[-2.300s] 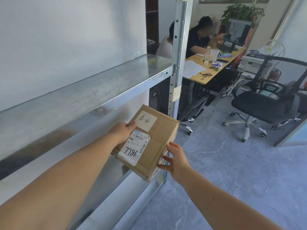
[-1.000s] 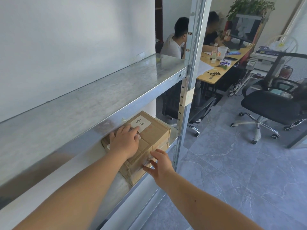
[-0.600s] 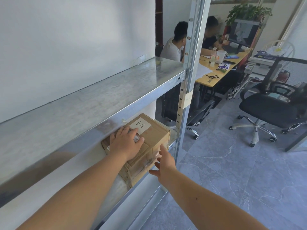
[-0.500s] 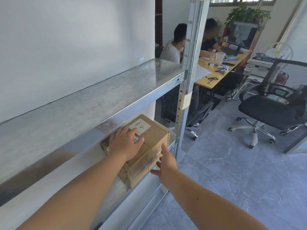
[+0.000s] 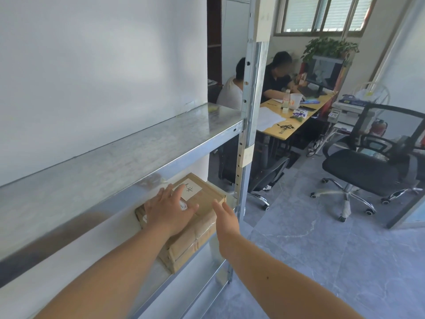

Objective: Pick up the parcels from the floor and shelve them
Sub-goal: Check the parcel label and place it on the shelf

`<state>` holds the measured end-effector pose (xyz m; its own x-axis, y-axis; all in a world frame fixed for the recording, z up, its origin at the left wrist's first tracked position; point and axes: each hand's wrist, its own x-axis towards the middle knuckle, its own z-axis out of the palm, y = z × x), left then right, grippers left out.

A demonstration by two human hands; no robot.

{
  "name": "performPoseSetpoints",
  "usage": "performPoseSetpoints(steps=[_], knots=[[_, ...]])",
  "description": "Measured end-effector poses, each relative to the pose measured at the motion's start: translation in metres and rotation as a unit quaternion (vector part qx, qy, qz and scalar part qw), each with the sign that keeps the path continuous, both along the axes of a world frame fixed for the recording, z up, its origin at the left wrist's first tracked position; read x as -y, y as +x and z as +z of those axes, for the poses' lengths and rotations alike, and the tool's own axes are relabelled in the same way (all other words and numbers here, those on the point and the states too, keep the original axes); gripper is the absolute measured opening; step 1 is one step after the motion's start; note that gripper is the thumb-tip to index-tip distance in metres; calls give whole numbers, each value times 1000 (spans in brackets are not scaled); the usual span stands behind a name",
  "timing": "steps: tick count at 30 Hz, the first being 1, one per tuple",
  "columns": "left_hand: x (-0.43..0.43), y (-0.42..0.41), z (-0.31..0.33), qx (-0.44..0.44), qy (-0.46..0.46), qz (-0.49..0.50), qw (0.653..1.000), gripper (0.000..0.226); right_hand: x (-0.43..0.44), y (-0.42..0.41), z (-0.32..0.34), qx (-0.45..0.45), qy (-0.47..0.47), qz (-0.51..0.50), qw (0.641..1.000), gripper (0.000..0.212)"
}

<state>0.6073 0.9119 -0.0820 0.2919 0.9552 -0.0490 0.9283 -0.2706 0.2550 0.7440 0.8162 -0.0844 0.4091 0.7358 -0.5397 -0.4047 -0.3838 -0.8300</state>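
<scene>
A brown cardboard parcel [image 5: 202, 226] with a white handwritten label lies on the lower metal shelf [image 5: 184, 270] of the rack, close to the right upright. My left hand [image 5: 169, 209] rests flat on the parcel's top, fingers spread, covering part of its printed label. My right hand [image 5: 224, 217] is held flat against the parcel's front right side, fingers straight. Neither hand wraps around the box.
The upper metal shelf [image 5: 115, 162] juts out above the parcel. The rack's upright post [image 5: 249, 125] stands just right of it. Beyond are a wooden desk [image 5: 296, 120] with two seated people, and a black office chair [image 5: 365, 166] on the grey tiled floor.
The parcel went from held in the air in front of the rack to lying on the lower shelf. My right hand slid from its front corner to flat against its side.
</scene>
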Motion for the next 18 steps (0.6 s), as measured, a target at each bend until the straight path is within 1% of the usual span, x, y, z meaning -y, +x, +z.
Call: performPoseSetpoints(steps=[3, 6, 8, 10, 13, 18], knots=[[6, 1, 14, 81, -29, 36, 996, 87, 7, 4, 12, 15, 23, 7, 1000, 68], [12, -1, 25, 155, -50, 57, 985, 88, 13, 6, 23, 32, 40, 11, 999, 60], [19, -2, 33, 190, -59, 70, 977, 87, 18, 6, 32, 39, 42, 20, 998, 65], [29, -1, 42, 202, -59, 80, 974, 84, 25, 7, 43, 51, 44, 26, 997, 69], [47, 0, 55, 186, -59, 85, 977, 82, 33, 8, 54, 66, 53, 36, 996, 72], [78, 5, 77, 225, -73, 79, 968, 80, 47, 14, 70, 74, 67, 44, 994, 72]])
